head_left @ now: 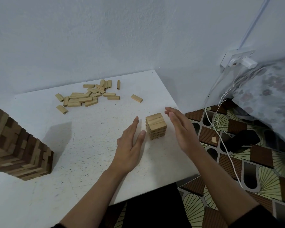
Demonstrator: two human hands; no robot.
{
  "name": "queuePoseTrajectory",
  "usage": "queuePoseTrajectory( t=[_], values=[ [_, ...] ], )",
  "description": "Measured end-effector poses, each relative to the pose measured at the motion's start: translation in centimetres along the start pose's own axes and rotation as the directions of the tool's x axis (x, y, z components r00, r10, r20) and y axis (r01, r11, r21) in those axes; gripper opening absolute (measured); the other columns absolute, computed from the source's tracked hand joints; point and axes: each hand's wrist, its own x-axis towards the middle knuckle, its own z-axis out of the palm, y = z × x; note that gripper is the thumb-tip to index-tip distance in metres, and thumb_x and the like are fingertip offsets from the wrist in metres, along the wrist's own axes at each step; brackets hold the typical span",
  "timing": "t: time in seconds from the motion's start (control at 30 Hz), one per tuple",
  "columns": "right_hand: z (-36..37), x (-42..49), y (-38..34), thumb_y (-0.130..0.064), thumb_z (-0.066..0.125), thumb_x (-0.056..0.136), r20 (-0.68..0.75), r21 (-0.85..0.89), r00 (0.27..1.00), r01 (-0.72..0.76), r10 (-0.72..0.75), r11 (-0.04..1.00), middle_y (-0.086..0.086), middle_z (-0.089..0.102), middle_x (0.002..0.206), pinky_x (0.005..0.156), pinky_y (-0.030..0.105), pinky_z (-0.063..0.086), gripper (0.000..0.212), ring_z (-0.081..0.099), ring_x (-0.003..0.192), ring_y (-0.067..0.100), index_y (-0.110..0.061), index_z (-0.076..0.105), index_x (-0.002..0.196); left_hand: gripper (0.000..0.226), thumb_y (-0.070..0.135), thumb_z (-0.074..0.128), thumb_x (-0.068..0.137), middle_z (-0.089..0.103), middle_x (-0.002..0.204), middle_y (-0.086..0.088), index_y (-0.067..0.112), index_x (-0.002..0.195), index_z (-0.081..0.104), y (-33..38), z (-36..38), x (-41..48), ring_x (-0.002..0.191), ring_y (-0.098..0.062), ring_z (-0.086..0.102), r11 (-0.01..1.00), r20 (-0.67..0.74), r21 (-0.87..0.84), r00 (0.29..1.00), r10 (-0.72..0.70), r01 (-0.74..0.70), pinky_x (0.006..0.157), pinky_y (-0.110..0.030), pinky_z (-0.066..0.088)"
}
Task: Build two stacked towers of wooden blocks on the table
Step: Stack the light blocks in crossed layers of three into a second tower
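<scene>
My left hand (130, 145) and right hand (183, 130) are both spread flat with the fingers straight, palms turned toward each other. They hold nothing. Between them stands the short tower (155, 127) of pale blocks. It is a few layers high, its top layer is three blocks lying side by side, and it sits on the white worktop (89, 153) close to the right edge. My left thumb is just beside its lower corner, and my right palm stands a little off the other side. I judge I am squaring it up.

The risk here is my own hands. If one palm pushes harder than the other, the layers could skew or the whole stack could slide toward that near edge. One stray block (213, 139) already lies on the patterned floor beyond it.

To my near left rises the tall tower (18, 148) of mixed dark and light wood. A careless sweep of my left forearm toward the supply could topple it.

Farther back lies the loose pile (85, 96) of blocks near the wall, with a single block (136, 98) apart on its right.

Some blocks carry small dark marks, possibly numbers, but they are too small to read. I see no brand.
</scene>
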Motion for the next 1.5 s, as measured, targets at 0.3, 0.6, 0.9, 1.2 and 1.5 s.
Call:
queuePoseTrajectory(
  t=[0.3,0.6,0.9,1.2,1.5],
  values=[
    [0.9,-1.2,0.7,-0.044,0.040,0.105,0.022,0.002,0.998,-0.058,0.058,0.998,-0.013,0.054,0.146,0.120,0.032,0.032,0.048,0.044,0.136,-0.004,-0.022,0.051,0.146,0.069,0.066,0.028,0.098,0.027,0.163,0.015,0.035,0.160,0.022,0.1,0.5,-0.4,0.150,-0.002,0.019,0.997,-0.004,0.075,1.000,-0.005,0.005,0.123,-0.053,0.019],
    [1.4,-1.5,0.7,-0.039,0.035,0.107,0.098,0.072,0.991,-0.102,0.094,0.992,-0.024,0.051,0.140,0.104,0.004,0.034,0.043,0.042,0.128,-0.019,-0.027,0.046,0.147,0.059,0.064,0.014,0.098,-0.013,0.165,0.024,0.048,0.146,-0.016,2.5,2.7,-0.5,0.146,0.012,-0.021,0.999,0.109,0.045,0.994,0.015,-0.020,0.115,-0.031,0.001],
    [1.3,-1.6,1.1,-0.041,0.032,0.106,0.138,0.077,0.987,-0.099,0.087,0.992,-0.018,0.044,0.149,0.099,0.000,0.031,0.049,0.038,0.130,-0.021,-0.026,0.039,0.152,0.054,0.061,0.013,0.100,-0.017,0.160,0.029,0.048,0.143,-0.018,2.4,3.8,-0.2,0.145,0.011,-0.022,0.997,0.073,0.061,0.997,0.036,-0.041,0.108,-0.024,-0.001],
    [1.4,-1.5,1.6,-0.040,0.031,0.107,0.138,0.057,0.987,-0.085,0.076,0.995,-0.018,0.042,0.152,0.107,0.003,0.028,0.050,0.035,0.136,-0.015,-0.025,0.038,0.154,0.059,0.059,0.012,0.096,-0.012,0.165,0.025,0.046,0.147,-0.015,2.3,3.7,-0.2,0.148,0.009,-0.020,0.998,0.089,0.055,0.996,0.009,-0.014,0.110,-0.025,0.002],
    [1.5,-1.5,1.7,-0.036,0.032,0.108,0.131,0.066,0.989,-0.084,0.074,0.994,-0.018,0.046,0.148,0.106,0.005,0.030,0.047,0.039,0.134,-0.015,-0.023,0.040,0.153,0.062,0.058,0.010,0.095,-0.012,0.165,0.024,0.043,0.150,-0.014,2.1,3.6,-0.1,0.148,0.008,-0.019,0.998,0.098,0.060,0.995,-0.006,0.000,0.107,-0.023,0.002]
  ],
)
